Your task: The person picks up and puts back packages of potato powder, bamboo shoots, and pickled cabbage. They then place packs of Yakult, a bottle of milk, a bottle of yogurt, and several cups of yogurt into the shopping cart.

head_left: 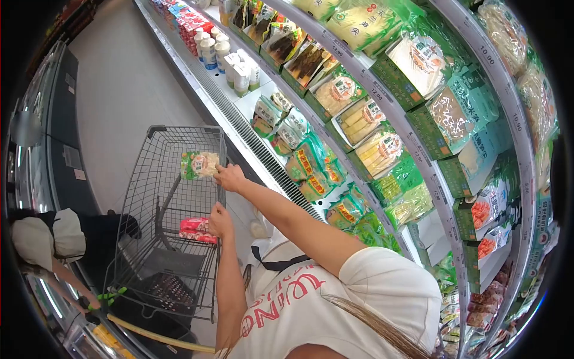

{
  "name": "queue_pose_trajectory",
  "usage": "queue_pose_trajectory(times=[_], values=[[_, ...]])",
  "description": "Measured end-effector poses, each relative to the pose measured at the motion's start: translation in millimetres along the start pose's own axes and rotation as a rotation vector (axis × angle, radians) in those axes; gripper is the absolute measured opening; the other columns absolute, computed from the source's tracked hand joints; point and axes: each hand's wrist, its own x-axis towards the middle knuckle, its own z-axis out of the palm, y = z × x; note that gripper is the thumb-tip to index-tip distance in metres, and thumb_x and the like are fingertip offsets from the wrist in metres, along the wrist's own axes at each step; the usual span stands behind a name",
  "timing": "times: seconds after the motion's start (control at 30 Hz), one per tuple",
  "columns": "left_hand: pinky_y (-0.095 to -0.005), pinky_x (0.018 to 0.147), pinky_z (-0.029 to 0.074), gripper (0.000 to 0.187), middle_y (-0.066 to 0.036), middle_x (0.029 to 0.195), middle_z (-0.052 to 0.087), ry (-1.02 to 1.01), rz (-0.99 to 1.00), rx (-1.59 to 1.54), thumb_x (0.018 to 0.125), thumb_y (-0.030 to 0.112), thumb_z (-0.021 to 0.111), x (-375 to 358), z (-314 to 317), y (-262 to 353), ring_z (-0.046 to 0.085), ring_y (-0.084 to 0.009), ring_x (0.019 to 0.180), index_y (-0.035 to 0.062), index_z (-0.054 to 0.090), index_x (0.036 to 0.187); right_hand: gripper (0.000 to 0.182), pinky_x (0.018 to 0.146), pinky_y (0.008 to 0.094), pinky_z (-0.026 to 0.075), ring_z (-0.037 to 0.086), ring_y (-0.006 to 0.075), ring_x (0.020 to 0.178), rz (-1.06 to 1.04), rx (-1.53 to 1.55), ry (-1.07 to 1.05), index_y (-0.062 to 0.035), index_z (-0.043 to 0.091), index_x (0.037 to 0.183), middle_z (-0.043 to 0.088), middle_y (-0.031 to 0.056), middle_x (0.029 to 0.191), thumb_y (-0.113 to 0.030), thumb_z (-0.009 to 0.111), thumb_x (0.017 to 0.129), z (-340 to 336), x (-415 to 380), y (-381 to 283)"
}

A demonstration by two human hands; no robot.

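Observation:
A clear food packet [200, 166] with green print and pale contents is at the far end of the cart. My right hand [230, 178] reaches over the cart's side and is closed on the packet's near edge. My left hand [220, 221] is closed at the side rim of the wire shopping cart [143, 179], its fingertips partly hidden. Just beyond that hand, a pink-red pack [197, 230] lies inside the cart. The packet resembles a pale-filled one [339, 93] on the shelf.
Refrigerated shelves [418, 149] curve along the right, filled with bagged foods and price strips. White bottles [209, 52] stand on the lower shelf. At left, close to the cart, is another person in a white top [69, 233]. A yellow pole [158, 340] runs near the floor.

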Motion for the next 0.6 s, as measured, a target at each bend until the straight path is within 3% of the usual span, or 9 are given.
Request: queue_pose_trajectory(times=[0.2, 0.23, 0.3, 0.4, 0.5, 0.6], values=[[-0.0514, 0.059, 0.045, 0.036, -0.014, 0.073, 0.067, -0.074, -0.049, 0.001, 0.090, 0.047, 0.048, 36.1, -8.1, 27.8, 0.064, -0.0381, 0.068, 0.0185, 0.070, 0.088, 0.028, 0.074, 0.0431, 0.051, 0.056, 0.0300, 0.098, -0.141, 0.006, 0.080, -0.0204, 0.062, 0.110, 0.051, 0.0059, 0.127, -0.040, 0.052, 0.092, -18.8, 32.3, 29.1], [-0.0514, 0.061, 0.046, 0.036, -0.014, 0.074, 0.067, -0.073, -0.053, 0.005, 0.091, 0.047, 0.048, 40.7, -8.3, 34.4, 0.064, -0.0380, 0.071, 0.0185, 0.070, 0.089, 0.026, 0.078, 0.0408, 0.048, 0.055, 0.0273, 0.100, -0.177, 0.026, 0.110, -0.0237, 0.066, 0.106, 0.053, 0.0041, 0.122, -0.040, 0.057, 0.089, -17.1, 37.6, 36.4], [-0.0502, 0.065, 0.046, 0.037, -0.015, 0.077, 0.067, -0.149, -0.122, -0.007, 0.091, 0.047, 0.047, 56.2, -12.9, 48.0, 0.064, -0.0387, 0.076, 0.0177, 0.069, 0.090, 0.025, 0.091, 0.0445, 0.041, 0.051, 0.0283, 0.107, -0.283, -0.020, 0.150, -0.0263, 0.066, 0.110, 0.051, 0.0037, 0.127, -0.037, 0.060, 0.087, -26.8, 52.9, 52.8], [-0.0496, 0.067, 0.047, 0.038, -0.015, 0.078, 0.067, -0.198, -0.156, -0.093, 0.091, 0.048, 0.048, 74.4, -11.3, 50.3, 0.064, -0.0395, 0.079, 0.0163, 0.069, 0.091, 0.026, 0.093, 0.0446, 0.039, 0.049, 0.0286, 0.109, -0.369, 0.000, 0.228, -0.0251, 0.066, 0.108, 0.053, 0.0036, 0.123, -0.034, 0.064, 0.085, -33.1, 70.7, 64.0], [-0.0493, 0.068, 0.047, 0.037, -0.014, 0.078, 0.067, -0.233, -0.204, -0.204, 0.089, 0.048, 0.051, 90.6, -7.6, 50.8, 0.064, -0.0393, 0.080, 0.0153, 0.069, 0.091, 0.025, 0.097, 0.0442, 0.037, 0.048, 0.0289, 0.112, -0.373, 0.065, 0.099, -0.0224, 0.068, 0.104, 0.056, 0.0049, 0.116, -0.034, 0.065, 0.083, -38.9, 92.6, 66.7], [-0.0489, 0.070, 0.047, 0.037, -0.014, 0.079, 0.067, -0.262, -0.223, -0.226, 0.088, 0.048, 0.052, 107.7, -3.8, 47.7, 0.064, -0.0388, 0.081, 0.0156, 0.069, 0.089, 0.024, 0.099, 0.0436, 0.037, 0.048, 0.0290, 0.112, -0.442, -0.027, 0.104, -0.0197, 0.070, 0.099, 0.058, 0.0059, 0.109, -0.035, 0.065, 0.082, -46.8, 111.2, 64.3]])
